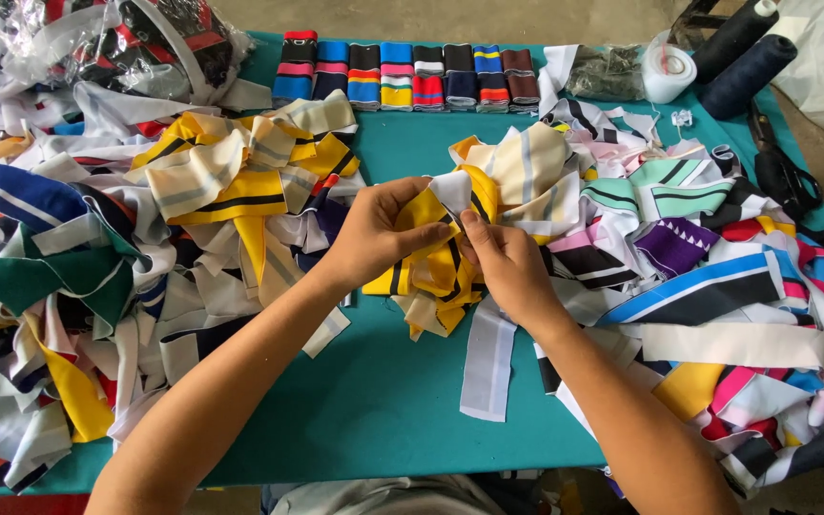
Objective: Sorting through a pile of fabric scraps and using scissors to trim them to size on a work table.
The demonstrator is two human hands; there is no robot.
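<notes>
Teal cloth covers the table (402, 401) in front of you, and heaps of fabric offcuts bury most of it. At the middle of it you hold a yellow strip with black stripes (436, 267), bunched and folded, lifted a little off the cloth between the two big heaps. Your left hand (379, 234) curls round its upper left part, thumb and fingers pinching the yellow fabric. Your right hand (507, 267) meets it from the other side, fingertips (469, 221) pressed onto the same fold, so both hands are closed on the strip and nearly touching each other.

Just below your hands a pale grey strip (488, 362) lies flat on the teal cloth, running toward you. To your left sits a pile of yellow, cream, green and navy pieces (145, 238). To your right lies another pile with mint, purple, pink and blue-and-black pieces (698, 248).

Along the far edge of the table stands a neat row of folded striped bands (402, 74) in many colours. Beyond that, at the far right corner, you see a roll of white tape (668, 69) and two dark thread cones (746, 48). Clear plastic bags of fabric (116, 43) fill the far left corner.
</notes>
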